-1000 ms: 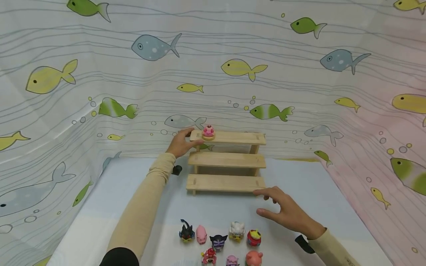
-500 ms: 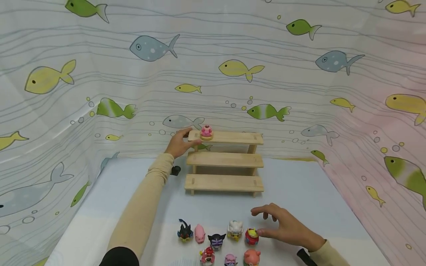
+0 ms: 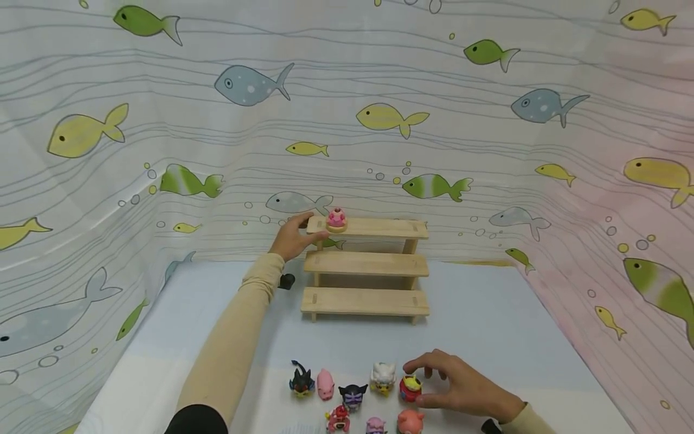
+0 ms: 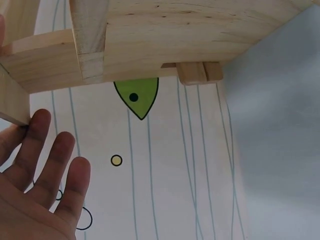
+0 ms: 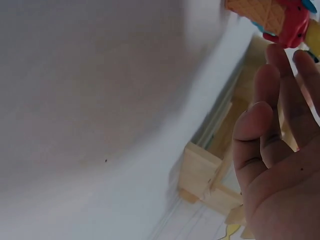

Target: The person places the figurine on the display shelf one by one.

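Note:
In the head view, my left hand (image 3: 293, 238) grips the left end of the top board of a three-step wooden display stand (image 3: 365, 263), thumb in front and fingers behind. The left wrist view shows its fingertips (image 4: 39, 120) at the board's edge. A pink figurine (image 3: 337, 219) on a round base stands on that board, beside the hand. My right hand (image 3: 461, 386) curves loosely about a red toy figure (image 3: 410, 389) with a yellow top. Its index finger is above the toy, its thumb at the lower right. In the right wrist view, fingertips reach the toy's waffle-patterned body (image 5: 262, 15).
Several small figurines stand near the front: a black one (image 3: 301, 381), a pink pig (image 3: 325, 384), a dark purple one (image 3: 353, 396), a white one (image 3: 382, 378) and an orange-pink one (image 3: 410, 421). The white table (image 3: 477, 319) meets a fish-patterned backdrop (image 3: 347, 175).
My right hand has moved down from beside the lowest step to the red toy figure, its fingers now around the toy's right side. The left hand keeps its grip on the stand.

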A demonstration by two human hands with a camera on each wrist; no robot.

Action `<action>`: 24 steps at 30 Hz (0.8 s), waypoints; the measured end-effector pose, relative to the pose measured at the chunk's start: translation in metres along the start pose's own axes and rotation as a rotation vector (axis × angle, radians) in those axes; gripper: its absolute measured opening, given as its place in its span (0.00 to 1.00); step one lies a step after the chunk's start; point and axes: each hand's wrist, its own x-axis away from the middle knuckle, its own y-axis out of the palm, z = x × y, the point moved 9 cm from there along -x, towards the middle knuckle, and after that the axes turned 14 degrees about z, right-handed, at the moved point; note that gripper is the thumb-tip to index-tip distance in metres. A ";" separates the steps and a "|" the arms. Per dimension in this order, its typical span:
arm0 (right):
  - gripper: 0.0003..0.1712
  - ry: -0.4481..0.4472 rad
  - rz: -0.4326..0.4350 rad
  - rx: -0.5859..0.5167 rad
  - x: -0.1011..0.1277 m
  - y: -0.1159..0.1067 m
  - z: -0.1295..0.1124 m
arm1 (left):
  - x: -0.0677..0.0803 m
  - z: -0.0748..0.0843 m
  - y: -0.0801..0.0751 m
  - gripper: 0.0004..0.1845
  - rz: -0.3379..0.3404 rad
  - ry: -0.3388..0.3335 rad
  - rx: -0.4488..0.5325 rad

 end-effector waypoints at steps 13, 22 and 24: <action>0.26 -0.130 0.010 -0.012 -0.002 0.010 -0.007 | 0.001 -0.001 0.000 0.48 -0.002 0.000 0.012; 0.28 -0.093 -0.011 0.027 -0.003 0.013 -0.003 | 0.003 0.001 0.000 0.48 -0.011 -0.010 0.011; 0.29 -0.091 -0.003 0.032 -0.003 0.013 -0.001 | 0.002 0.001 0.000 0.48 -0.008 -0.009 0.014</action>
